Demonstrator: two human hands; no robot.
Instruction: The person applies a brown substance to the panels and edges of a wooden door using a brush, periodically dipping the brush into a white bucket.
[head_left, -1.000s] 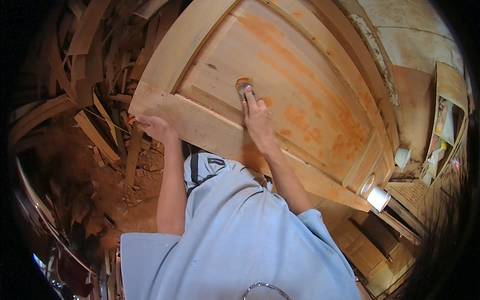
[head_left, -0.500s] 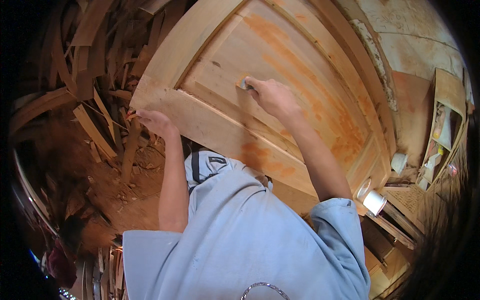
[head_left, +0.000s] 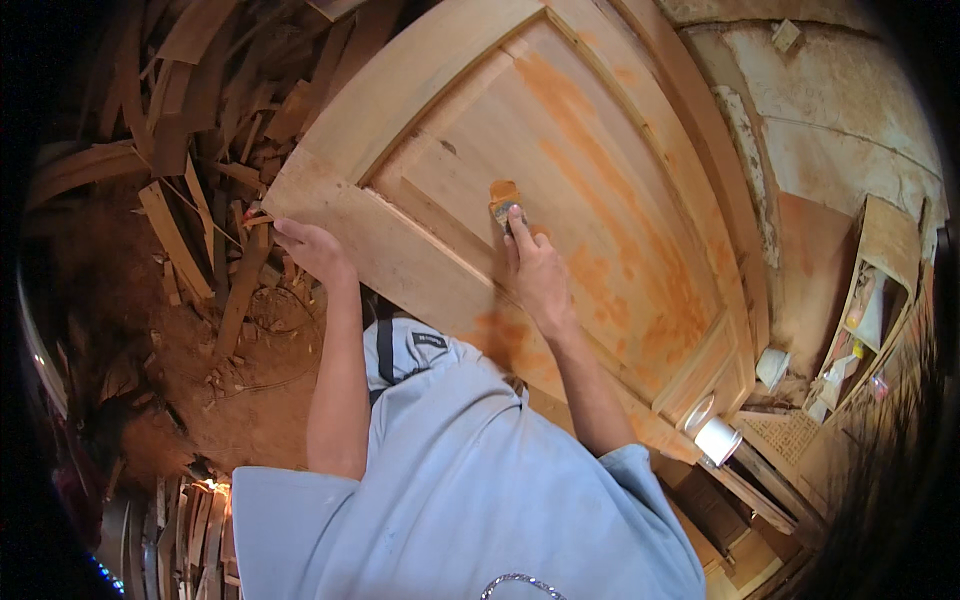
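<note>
A pale wooden panel door (head_left: 420,60) lies slanted in front of me, with orange-brown filler smears across its recessed panel and lower rail. In my right hand (head_left: 540,275) is a small putty knife (head_left: 510,217), the index finger stretched along it. Orange filler sits at the knife's tip, against the panel. My left hand (head_left: 315,250) is at the door's left corner, fingers curled. A small piece with a reddish end pokes out by its fingertips; what it is, I cannot make out.
Scrap wood strips (head_left: 180,240) lie piled on the dirt floor at the left. A white cup-like container (head_left: 717,440) stands by the door's lower right end. Farther right is an open wooden box (head_left: 880,290) holding tubes and bottles. More wood pieces (head_left: 190,540) stand at the lower left.
My right hand has come nearer to me and turned, so the putty knife now points away. The left hand stays at the corner. The whole view has shifted slightly.
</note>
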